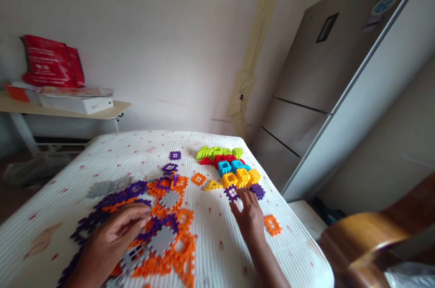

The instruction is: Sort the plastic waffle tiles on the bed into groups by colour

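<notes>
My left hand (124,224) is over the left pile, its fingers curled and the thumb close to the fingertips. Whatever they pinch, if anything, I cannot make out. Beneath and around it lie purple interlocking pieces (137,187), orange pieces (185,245) and grey square pieces (162,240). On the right, my right hand (250,215) reaches forward with thumb and fingers apart. Its fingertips are beside a purple window-shaped square (231,193); whether they touch it is unclear. A stack of purple pieces (257,191) lies just beyond the fingers.
Yellow (242,178), blue (224,168), red (220,159) and green stacks (217,151) stand in rows at the far right of the padded white surface (214,252). Single orange squares (273,225) lie apart. A fridge (299,84) and wooden chair (360,238) flank the right side.
</notes>
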Tool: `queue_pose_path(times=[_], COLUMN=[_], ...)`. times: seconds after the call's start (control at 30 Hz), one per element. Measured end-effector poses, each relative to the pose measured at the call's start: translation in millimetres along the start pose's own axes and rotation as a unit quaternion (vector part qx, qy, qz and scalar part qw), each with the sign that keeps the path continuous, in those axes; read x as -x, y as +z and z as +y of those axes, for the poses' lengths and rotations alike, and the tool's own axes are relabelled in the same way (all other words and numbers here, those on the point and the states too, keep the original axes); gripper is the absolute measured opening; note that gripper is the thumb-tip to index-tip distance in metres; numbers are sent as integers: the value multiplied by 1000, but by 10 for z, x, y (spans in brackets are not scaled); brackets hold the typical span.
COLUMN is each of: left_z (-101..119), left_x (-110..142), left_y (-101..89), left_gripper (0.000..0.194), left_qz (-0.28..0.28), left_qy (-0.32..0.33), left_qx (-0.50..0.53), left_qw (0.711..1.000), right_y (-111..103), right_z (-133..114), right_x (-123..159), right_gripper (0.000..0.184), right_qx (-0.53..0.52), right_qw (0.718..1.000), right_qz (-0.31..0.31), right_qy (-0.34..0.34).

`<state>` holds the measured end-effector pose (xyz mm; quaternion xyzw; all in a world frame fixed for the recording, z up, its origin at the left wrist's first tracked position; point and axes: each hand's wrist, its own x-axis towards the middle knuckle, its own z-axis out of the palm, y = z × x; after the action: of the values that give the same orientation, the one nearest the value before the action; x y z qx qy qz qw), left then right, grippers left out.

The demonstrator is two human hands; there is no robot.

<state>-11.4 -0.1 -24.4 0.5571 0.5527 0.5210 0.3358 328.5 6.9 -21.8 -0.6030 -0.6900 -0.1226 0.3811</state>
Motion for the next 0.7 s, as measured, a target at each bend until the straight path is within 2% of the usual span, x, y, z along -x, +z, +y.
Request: queue_pose_path(times=[0.07, 0.17, 0.47, 0.7], left_z=[11, 6, 128, 41], left_x=[-2, -10, -11, -15], left_y=[17, 35, 23, 17], left_gripper=[35, 34, 35, 33], left_qz=[3, 9, 23, 23], left_qy=[7, 12, 8, 14], left_qx=[-11, -23, -30, -37], left_qw=[1000, 1000, 999, 999], right_y=[-51, -106, -58, -80], right_z=[238, 374, 317, 335], right_x=[30, 41, -51, -45], right_gripper=[21, 13, 8, 9], right_qx=[82, 157, 222, 210], right_qw=[996, 985, 959, 969], right_qz=[-12, -50, -129, -112], right_qy=[24, 46, 116, 73])
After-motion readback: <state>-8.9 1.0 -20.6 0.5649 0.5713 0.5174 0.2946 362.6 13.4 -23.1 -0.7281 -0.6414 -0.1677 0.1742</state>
